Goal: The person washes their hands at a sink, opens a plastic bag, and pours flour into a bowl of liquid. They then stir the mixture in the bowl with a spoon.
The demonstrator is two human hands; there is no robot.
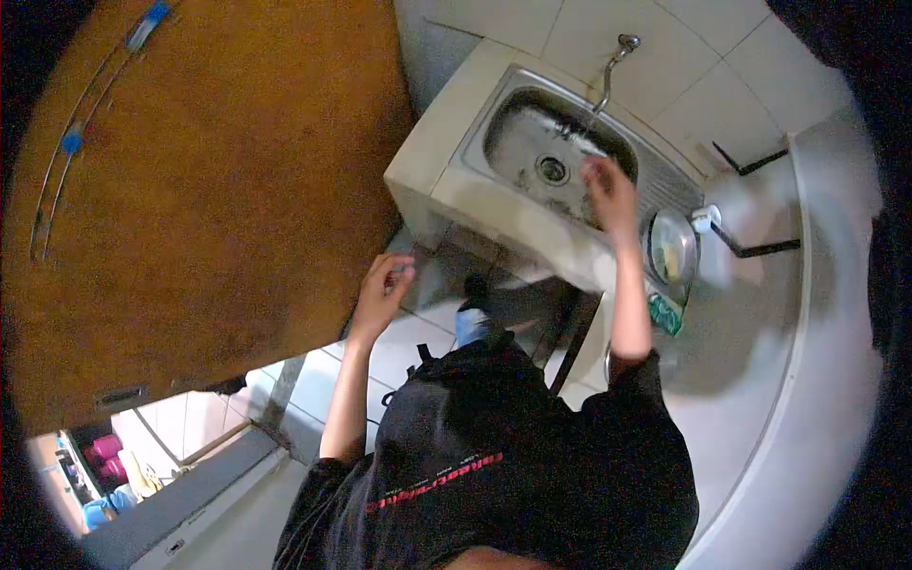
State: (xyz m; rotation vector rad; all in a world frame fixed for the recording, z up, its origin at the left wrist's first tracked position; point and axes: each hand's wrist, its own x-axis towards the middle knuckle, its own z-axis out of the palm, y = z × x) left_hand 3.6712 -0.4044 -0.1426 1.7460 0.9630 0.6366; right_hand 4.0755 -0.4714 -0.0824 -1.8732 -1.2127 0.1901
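Note:
My right hand (610, 193) reaches over the near side of a steel sink (503, 157), close to the drain (552, 169). Its fingers are loosely bent and a little blurred, with nothing visible in them. Above the basin, a wall tap (608, 81) points its spout down toward the right end of the bowl. My left hand (382, 290) hangs in the air to the left, near the brown door, thumb and fingers apart and holding nothing I can see.
A wooden door (218, 190) fills the left side. Right of the sink are a metal dish (670, 249), a white cup-like item (705, 219) and a green packet (665, 314). Black brackets (760, 249) jut from the right wall. Pink items (107, 456) show past the door.

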